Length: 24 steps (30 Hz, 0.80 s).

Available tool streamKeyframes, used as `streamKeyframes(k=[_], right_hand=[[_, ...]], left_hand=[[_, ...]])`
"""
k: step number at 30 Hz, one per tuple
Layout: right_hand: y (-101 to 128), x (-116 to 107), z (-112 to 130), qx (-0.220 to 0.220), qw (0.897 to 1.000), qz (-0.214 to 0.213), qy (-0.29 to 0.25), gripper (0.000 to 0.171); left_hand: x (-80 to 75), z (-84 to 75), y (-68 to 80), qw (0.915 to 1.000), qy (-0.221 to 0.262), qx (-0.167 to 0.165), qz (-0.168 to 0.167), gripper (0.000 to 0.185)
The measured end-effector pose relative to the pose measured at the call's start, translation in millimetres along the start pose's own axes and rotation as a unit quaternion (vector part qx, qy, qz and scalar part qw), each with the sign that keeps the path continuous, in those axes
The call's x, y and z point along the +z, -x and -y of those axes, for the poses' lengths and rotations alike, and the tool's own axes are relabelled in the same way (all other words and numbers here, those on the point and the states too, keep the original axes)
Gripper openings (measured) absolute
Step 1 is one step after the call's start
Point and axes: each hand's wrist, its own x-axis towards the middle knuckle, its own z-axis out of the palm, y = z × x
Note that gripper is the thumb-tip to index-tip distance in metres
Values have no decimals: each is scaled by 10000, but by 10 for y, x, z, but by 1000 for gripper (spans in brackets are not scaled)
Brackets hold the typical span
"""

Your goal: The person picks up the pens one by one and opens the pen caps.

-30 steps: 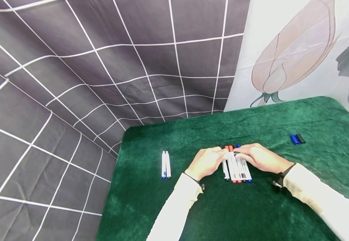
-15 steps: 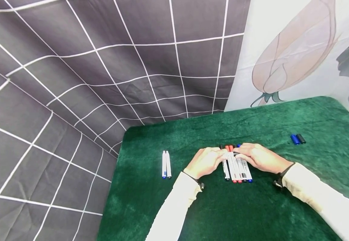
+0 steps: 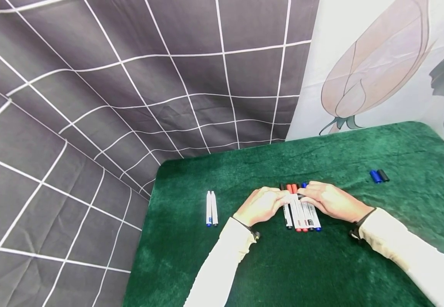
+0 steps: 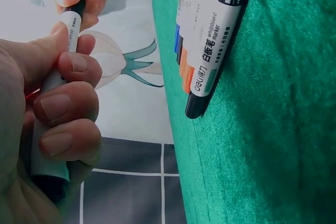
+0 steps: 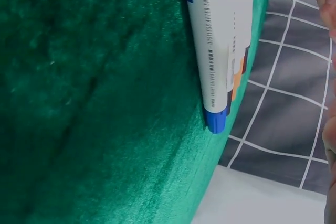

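Note:
Over a row of whiteboard markers, my left hand (image 3: pixel 262 205) grips one white whiteboard marker (image 4: pixel 71 25), its fingers curled round the barrel. A black end shows below those fingers in the left wrist view. The thumb and fingers of my right hand (image 3: pixel 331 201) pinch the marker's black cap (image 4: pixel 77 7). Whether cap and barrel are apart cannot be told. Beneath the hands, the row of white markers (image 3: pixel 301 215) lies side by side on the green cloth, with black, red and blue ends. Only a blue-ended marker (image 5: pixel 212 61) and its neighbours show in the right wrist view.
Two white markers (image 3: pixel 211 209) with bare pale tips lie left on the green cloth (image 3: pixel 275 268). A blue cap (image 3: pixel 375 176) and a black cap (image 3: pixel 383 175) sit together at the right. Behind the table hangs a grey checked curtain (image 3: pixel 199 76).

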Motion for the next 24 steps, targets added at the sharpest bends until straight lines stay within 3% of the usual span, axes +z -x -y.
streamKeyframes(k=[3,8,19,24], right_hand=[[3,3,-3,-107,9999,-48,-3,20],[2,8,-16,-321,9993,-166,62,38],[6,51,-18,-521,9974,-198,457,47],[-2,40,-5,-581,9964,-229,581,47]], left_hand=[[-3,3,3,10000,76,-9,34,30],[-10,8,8,9997,233,2,33,31],[2,53,29,9946,1031,24,84,31],[5,69,21,9931,1166,146,42,30]])
